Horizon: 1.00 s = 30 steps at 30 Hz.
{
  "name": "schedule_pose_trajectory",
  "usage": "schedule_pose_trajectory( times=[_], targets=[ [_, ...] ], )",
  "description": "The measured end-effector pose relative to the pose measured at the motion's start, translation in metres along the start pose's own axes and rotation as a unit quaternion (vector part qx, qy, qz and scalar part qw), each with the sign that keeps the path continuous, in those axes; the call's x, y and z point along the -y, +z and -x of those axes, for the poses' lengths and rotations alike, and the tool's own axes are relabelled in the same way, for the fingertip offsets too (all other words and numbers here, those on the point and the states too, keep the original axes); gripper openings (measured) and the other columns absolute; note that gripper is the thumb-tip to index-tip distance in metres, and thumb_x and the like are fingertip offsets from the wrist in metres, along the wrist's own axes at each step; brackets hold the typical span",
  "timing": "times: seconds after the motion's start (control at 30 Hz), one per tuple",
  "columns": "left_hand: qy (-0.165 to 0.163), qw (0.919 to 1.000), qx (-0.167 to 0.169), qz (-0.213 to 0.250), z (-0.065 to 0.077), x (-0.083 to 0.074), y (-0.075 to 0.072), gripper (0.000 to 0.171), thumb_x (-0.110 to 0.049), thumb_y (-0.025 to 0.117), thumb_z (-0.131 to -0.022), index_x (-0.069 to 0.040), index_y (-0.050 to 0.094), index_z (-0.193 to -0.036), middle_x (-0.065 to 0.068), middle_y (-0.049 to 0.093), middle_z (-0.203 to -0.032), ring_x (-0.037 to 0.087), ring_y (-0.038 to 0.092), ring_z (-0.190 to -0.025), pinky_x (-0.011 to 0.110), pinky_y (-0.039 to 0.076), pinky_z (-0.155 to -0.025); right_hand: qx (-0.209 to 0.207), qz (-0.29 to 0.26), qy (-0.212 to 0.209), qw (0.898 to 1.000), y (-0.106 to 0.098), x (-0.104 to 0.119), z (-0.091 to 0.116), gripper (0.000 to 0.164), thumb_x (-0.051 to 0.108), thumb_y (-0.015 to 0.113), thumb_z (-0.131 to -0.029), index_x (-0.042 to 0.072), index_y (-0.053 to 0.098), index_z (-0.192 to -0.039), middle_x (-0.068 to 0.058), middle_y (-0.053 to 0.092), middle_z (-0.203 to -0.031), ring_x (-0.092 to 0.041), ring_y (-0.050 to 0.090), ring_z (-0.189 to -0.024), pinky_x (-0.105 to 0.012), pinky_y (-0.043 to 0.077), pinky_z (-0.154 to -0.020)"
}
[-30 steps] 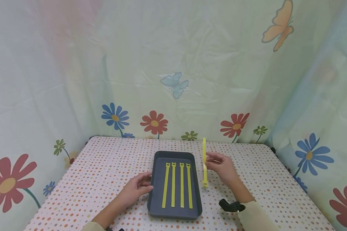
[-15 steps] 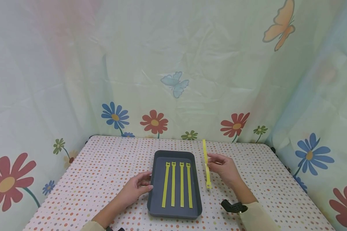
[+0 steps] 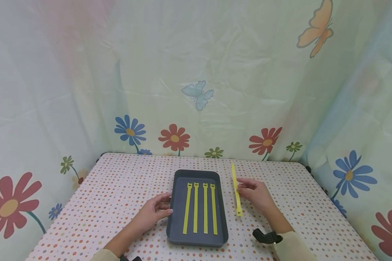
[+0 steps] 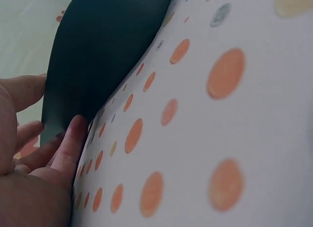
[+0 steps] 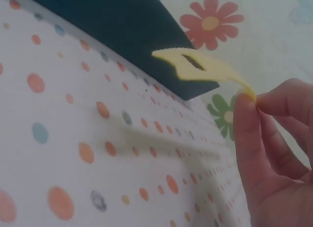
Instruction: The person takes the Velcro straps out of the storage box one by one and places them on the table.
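Note:
My right hand (image 3: 258,195) pinches a yellow cable tie strap (image 3: 236,186) between thumb and fingers, just right of the tray. The strap's slotted head (image 5: 193,63) points toward me, and the right wrist view shows it bending down past the fingertips, above the spotted table. Several matching yellow straps (image 3: 196,208) lie lengthwise, side by side, in the dark grey tray (image 3: 178,232), slotted ends at the far side. With relaxed fingers, my left hand (image 3: 151,214) touches the tray's left side. Its fingertips rest against the outer wall (image 4: 98,56) in the left wrist view.
The table (image 3: 130,188) wears a white cover with coloured dots. Behind it and at both sides hang curtains (image 3: 150,72) printed with flowers and butterflies. A black wrist strap (image 3: 267,236) sits at my right sleeve.
My right hand has shifted a little right and toward me, carrying the strap, which now tilts more with its near end farther right. The left hand and the tray have stayed put.

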<state>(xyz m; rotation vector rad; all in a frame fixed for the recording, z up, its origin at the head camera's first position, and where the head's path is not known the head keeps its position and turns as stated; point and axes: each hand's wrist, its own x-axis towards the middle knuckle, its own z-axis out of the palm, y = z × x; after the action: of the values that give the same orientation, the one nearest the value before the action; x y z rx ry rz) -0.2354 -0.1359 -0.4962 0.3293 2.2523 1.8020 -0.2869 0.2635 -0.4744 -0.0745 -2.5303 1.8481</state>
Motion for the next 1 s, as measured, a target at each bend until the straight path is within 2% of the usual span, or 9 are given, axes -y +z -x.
schedule_pose_trajectory(
  times=[0.2,0.43,0.67,1.0],
  targets=[
    [0.003,1.0,0.003,0.003,0.0,0.0,0.0,0.065,-0.019,0.073,-0.096,-0.005,0.045,-0.153,0.021,0.054,-0.147,0.025,0.063,-0.12,0.027,0.058,-0.091,-0.006,0.026,0.027,0.999,0.0,-0.006,0.001,0.042,0.008,0.069,-0.095,0.006,0.065,-0.136,-0.015,0.068,-0.114,-0.019,0.068,-0.09,-0.028,0.063,-0.078],
    [0.003,1.0,0.006,0.003,0.0,0.001,0.0,0.065,-0.02,0.073,-0.096,-0.005,0.045,-0.153,0.02,0.054,-0.147,0.025,0.062,-0.12,0.026,0.057,-0.09,-0.009,0.032,0.059,0.998,0.001,-0.009,0.005,0.041,0.008,0.072,-0.091,0.004,0.068,-0.132,-0.012,0.069,-0.105,-0.018,0.067,-0.085,-0.029,0.062,-0.074],
    [0.0,1.0,0.002,0.001,-0.001,0.002,0.001,0.064,-0.02,0.073,-0.096,-0.006,0.045,-0.153,0.019,0.055,-0.147,0.024,0.062,-0.119,0.029,0.058,-0.092,0.006,0.037,0.058,0.998,0.001,-0.014,0.007,0.042,0.007,0.072,-0.09,0.0,0.067,-0.131,-0.012,0.072,-0.099,-0.019,0.07,-0.081,-0.032,0.062,-0.072],
    [-0.002,1.0,-0.001,0.003,0.0,0.003,0.0,0.065,-0.02,0.074,-0.096,-0.007,0.046,-0.152,0.019,0.054,-0.149,0.024,0.061,-0.121,0.028,0.058,-0.092,-0.001,0.07,0.061,0.996,0.004,-0.012,0.013,0.042,0.005,0.074,-0.086,-0.005,0.068,-0.126,-0.013,0.072,-0.094,-0.019,0.072,-0.075,-0.033,0.062,-0.066]
  ],
)
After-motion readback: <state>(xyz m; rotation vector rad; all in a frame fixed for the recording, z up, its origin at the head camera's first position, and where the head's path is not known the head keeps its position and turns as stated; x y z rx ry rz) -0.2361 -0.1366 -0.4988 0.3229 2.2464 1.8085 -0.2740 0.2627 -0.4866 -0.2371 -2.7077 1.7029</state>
